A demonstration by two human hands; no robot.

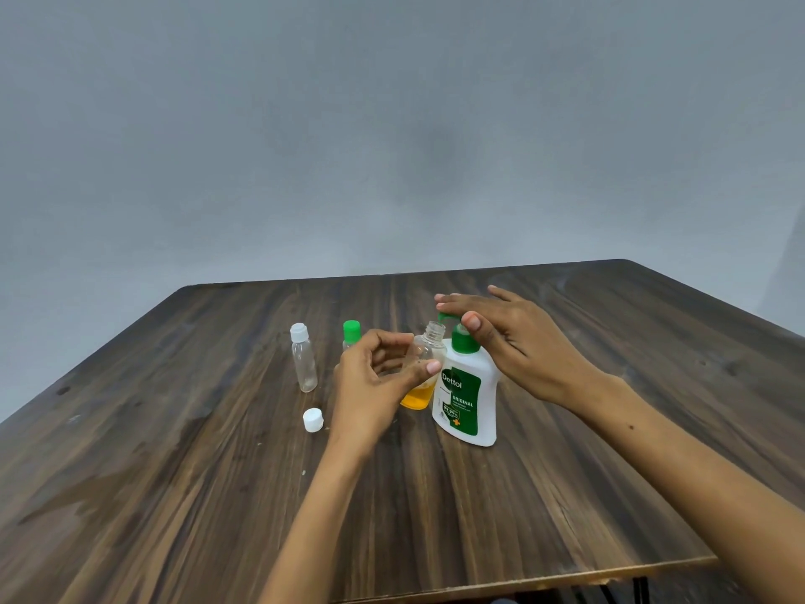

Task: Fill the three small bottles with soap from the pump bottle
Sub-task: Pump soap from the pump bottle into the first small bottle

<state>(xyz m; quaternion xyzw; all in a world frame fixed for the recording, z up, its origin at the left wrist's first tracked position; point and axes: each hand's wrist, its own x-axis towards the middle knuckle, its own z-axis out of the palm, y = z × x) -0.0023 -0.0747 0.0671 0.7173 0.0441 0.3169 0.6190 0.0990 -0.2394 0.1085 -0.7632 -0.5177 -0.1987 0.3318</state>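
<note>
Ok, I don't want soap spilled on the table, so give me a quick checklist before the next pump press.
1. Open bottle mouth under the pump bottle spout: ok.
2. Left hand holds the open bottle: ok.
3. Right hand rests on the pump head: ok.
4. Room left in the open bottle: ok, soap only at the bottom.
5. Loose white cap out of the way: ok.
6. Soap flowing now: cannot tell.

Dark wooden table (479, 516), pump bottle (468, 403), three small bottles (303, 361), loose white cap (313, 419)

Left hand (379, 381) curled with thumb and fingers pinching; right hand (509, 342) flat, fingers straight.
</note>
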